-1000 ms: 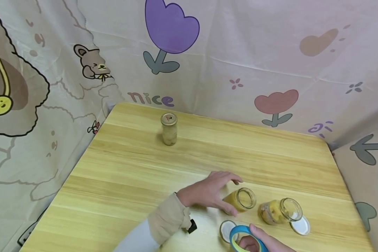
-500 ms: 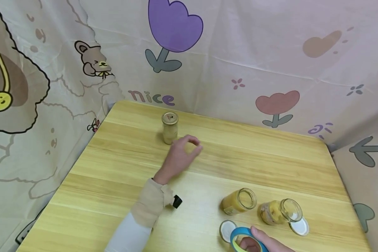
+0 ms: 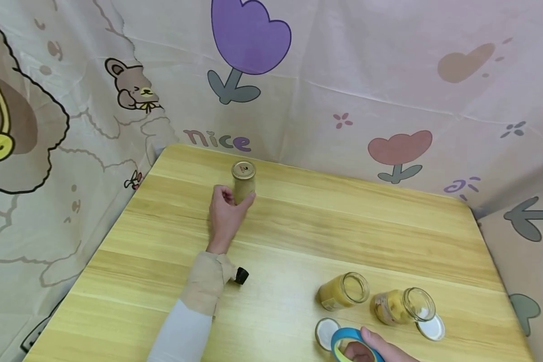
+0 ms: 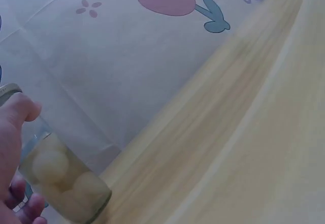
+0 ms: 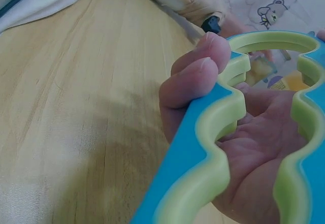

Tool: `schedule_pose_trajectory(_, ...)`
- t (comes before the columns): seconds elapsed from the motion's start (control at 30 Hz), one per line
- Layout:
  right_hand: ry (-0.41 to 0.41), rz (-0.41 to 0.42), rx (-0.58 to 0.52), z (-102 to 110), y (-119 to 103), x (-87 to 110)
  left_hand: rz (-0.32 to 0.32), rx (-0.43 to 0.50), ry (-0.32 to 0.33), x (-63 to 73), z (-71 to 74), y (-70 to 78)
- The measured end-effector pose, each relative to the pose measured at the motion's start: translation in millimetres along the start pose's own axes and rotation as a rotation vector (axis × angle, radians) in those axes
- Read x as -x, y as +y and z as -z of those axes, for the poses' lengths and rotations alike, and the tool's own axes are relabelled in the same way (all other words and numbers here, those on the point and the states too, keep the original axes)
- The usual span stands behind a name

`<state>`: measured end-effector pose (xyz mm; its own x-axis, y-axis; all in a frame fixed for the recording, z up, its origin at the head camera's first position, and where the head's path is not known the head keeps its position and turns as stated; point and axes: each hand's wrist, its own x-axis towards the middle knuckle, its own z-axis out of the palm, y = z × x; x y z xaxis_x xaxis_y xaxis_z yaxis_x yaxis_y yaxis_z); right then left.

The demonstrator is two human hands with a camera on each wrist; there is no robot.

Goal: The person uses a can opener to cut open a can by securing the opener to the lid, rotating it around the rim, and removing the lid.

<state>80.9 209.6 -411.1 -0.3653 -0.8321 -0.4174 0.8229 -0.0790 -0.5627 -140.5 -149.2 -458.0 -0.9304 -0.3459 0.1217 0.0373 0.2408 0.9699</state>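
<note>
Closed jar point(image 3: 245, 185): While two others stand lidless nearer me, this one is upright at the far left of the table point(image 3: 298, 226), its lid point(image 3: 243, 170) on.
Left hand point(image 3: 225, 218): curled round that jar, thumb on one side and fingers on the other; how hard they press, I can't tell.
Weight and feel: I'd judge it rather heavy for its size, since the pale round pieces point(image 4: 51, 165) inside seem to sit in liquid; the glass looks stiff, smooth, likely slippery if damp, and breakable if knocked over.
Where to hold: I'd say round the body below the lid, thumb opposite the fingers, leaving the lid free.
Right hand point(image 3: 383, 348): wrapped round the blue-and-green opener point(image 3: 347, 332), fingers bent over its edge, palm showing through the gap.
Opener: probably light and fairly rigid, its wavy inner rim perhaps grippier; the outer edge makes a sensible handle.
Jars, counted: three; the closed one, plus a left lidless jar point(image 3: 332, 295) and a right lidless jar point(image 3: 389, 307), both with yellow contents.
Lids, counted: three; one fitted, one loose lid point(image 3: 326, 329) just beside the opener, another loose lid point(image 3: 433, 329) by the right lidless jar.
Openers, counted: one.
</note>
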Motion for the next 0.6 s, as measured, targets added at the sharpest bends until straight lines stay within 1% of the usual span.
schedule_pose_trajectory(0.1, 0.006, -0.006, 0.036, 2.0, -1.0, 3.0, -0.014, 0.035, 0.001, -6.0, -4.3, 1.7)
schedule_pose_trajectory(0.17, 0.016, -0.017, 0.057, 2.9, -2.8, 5.0, -0.036, 0.042, 0.004, -12.9, -7.8, 3.2)
schedule_pose_trajectory(0.23, 0.026, -0.021, 0.064, 3.1, -3.1, 7.2, -0.056, 0.043, -0.007, -20.5, -10.5, 4.4)
schedule_pose_trajectory(0.3, 0.032, -0.014, 0.064, 3.0, -2.1, 9.1, -0.073, 0.049, -0.034, -28.2, -11.8, 5.6)
schedule_pose_trajectory(0.37, 0.04, 0.001, 0.054, 2.4, -0.8, 11.4, -0.073, 0.041, -0.08, -34.7, -12.5, 6.3)
schedule_pose_trajectory(0.47, 0.03, 0.019, 0.033, 2.2, 1.0, 14.8, -0.054, 0.038, -0.15, -40.9, -13.3, 7.1)
schedule_pose_trajectory(0.6, 0.032, 0.029, 0.061, 3.7, 2.0, 18.6, -0.013, 0.045, -0.201, -42.4, -15.9, 8.2)
